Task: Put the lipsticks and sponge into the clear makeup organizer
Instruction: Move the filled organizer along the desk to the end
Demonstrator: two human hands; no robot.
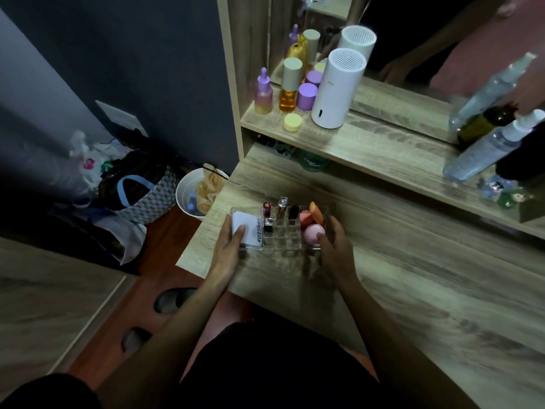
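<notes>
1. The clear acrylic makeup organizer (283, 246) sits on the wood-grain dresser top (383, 276), close to its left edge. Four lipstick tubes stand in its far grid slots: a dark red-capped one (267, 208), a silver-topped one (282, 205), a black one (293, 211) and a short silver-and-black one (268, 225). The round pink sponge (314, 234) lies in the right compartment with an orange sponge (317, 216) propped behind it, and a white square compact (246, 230) fills the left tray. By my reading the loading looks done.

2. What could go wrong: the organizer is near the dresser's left edge, and a white bin (191, 196) stands on the floor below it. A push leftward could tip it off. The tubes stand loose and tall in shallow slots (the near rows are empty), so a jolt or tilt could topple them.

3. The left hand (228, 246) is half open, fingers curled round the organizer's left end, thumb resting on the white compact.

4. The right hand (334, 246) is likewise half open, cupping the right end, its thumb touching the pink sponge. Together the two hands bracket the organizer from both sides.
</notes>
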